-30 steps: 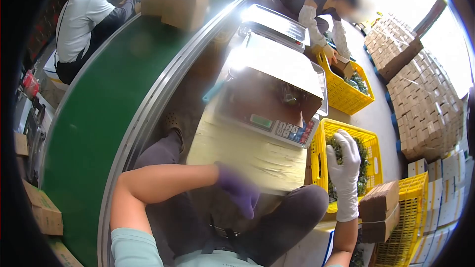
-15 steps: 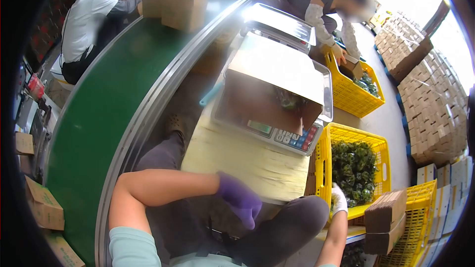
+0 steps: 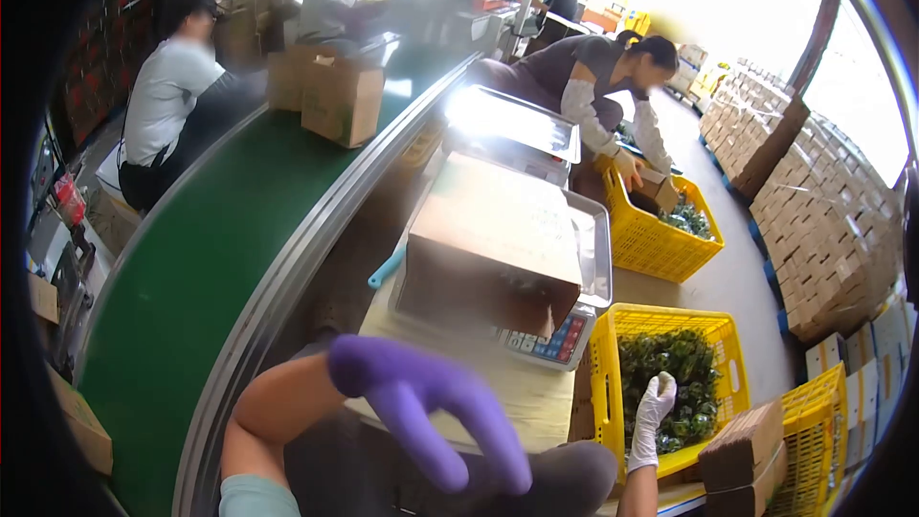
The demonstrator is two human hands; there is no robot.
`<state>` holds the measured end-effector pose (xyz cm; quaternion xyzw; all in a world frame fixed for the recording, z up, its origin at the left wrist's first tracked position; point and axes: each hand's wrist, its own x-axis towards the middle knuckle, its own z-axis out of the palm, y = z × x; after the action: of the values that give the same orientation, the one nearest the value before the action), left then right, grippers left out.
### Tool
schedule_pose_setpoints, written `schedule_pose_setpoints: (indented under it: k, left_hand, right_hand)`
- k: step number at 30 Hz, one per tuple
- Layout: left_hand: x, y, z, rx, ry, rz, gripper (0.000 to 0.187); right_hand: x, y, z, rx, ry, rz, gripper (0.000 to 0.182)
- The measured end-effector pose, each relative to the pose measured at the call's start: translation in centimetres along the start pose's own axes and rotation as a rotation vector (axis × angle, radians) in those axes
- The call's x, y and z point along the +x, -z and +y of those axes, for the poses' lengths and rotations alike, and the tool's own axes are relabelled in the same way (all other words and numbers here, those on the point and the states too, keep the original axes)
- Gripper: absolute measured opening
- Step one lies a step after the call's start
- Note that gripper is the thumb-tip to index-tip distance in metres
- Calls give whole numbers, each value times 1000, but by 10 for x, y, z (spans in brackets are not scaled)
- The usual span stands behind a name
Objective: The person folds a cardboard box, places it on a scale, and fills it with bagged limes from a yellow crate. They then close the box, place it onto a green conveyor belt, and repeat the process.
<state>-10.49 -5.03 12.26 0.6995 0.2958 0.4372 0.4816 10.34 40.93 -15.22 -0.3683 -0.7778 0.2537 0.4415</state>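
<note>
My left hand (image 3: 431,402), in a purple glove, hangs in front of the yellow-topped stand (image 3: 498,407) with fingers spread and nothing in them. In a white glove, my right hand (image 3: 652,418) is raised over the near yellow crate (image 3: 601,393). Its fingers are curled together; whether they hold anything is hidden. Dark green, shiny wrapped produce (image 3: 675,369) fills that crate. On the stand, a digital scale (image 3: 565,345) bears a cardboard box (image 3: 498,215) lying on its side, its dark opening facing me.
A green conveyor belt (image 3: 211,230) runs along the left, with cardboard boxes (image 3: 342,101) on it. Another person (image 3: 613,86) works at a second yellow crate (image 3: 661,244). Folded cardboard (image 3: 742,450) lies at lower right. Someone sits (image 3: 172,105) beyond the belt.
My left hand has gone from closed to spread and come closer to the camera. My right hand has risen from the crate's near side, its fingers curled. The view has tilted upward.
</note>
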Motion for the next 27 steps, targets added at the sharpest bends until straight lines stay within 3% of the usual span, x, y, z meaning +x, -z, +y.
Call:
schedule_pose_setpoints:
  k: [1,2,3,4,6,8,10,11,12,13,18,21,24,27]
  left_hand:
    - [-15,19,12,5,-298,249,41]
    - [-42,30,1,-305,-371,711,41]
    - [-37,58,7,-80,-571,990,44]
    - [-49,95,2,63,-565,1265,45]
    - [-70,152,-34,252,-349,1563,47]
    - [-123,229,-126,756,-224,1349,50]
    - [-94,227,-131,-149,-228,1433,51]
    - [-115,284,-185,-36,-464,1292,46]
    - [-67,198,-106,-346,-227,1375,44]
    - [-74,205,-117,-328,-228,1364,45]
    - [-84,214,-146,-353,-194,1352,46]
    - [-74,211,-134,-353,-184,1375,48]
    - [-64,203,-130,-402,-158,1333,49]
    - [-63,201,-128,-471,-138,1291,52]
  right_hand:
    - [12,1,-49,142,72,-4,17]
    - [22,1,-94,279,142,-14,15]
    - [31,-1,-135,297,222,-128,17]
    - [38,-3,-182,311,304,-245,18]
    - [31,-21,-282,589,147,-502,26]
    - [37,-74,-316,613,163,-582,43]
    - [38,-115,-346,710,24,-639,55]
    - [47,-137,-342,878,-206,-772,55]
    - [55,-153,-337,1035,-452,-903,56]
    - [59,-155,-342,1041,-518,-950,43]
    - [74,-200,-307,1238,-496,-938,39]
    - [78,-179,-320,1202,-564,-1001,24]
    - [74,-152,-335,388,146,-598,39]
    - [40,-94,-338,671,220,-476,60]
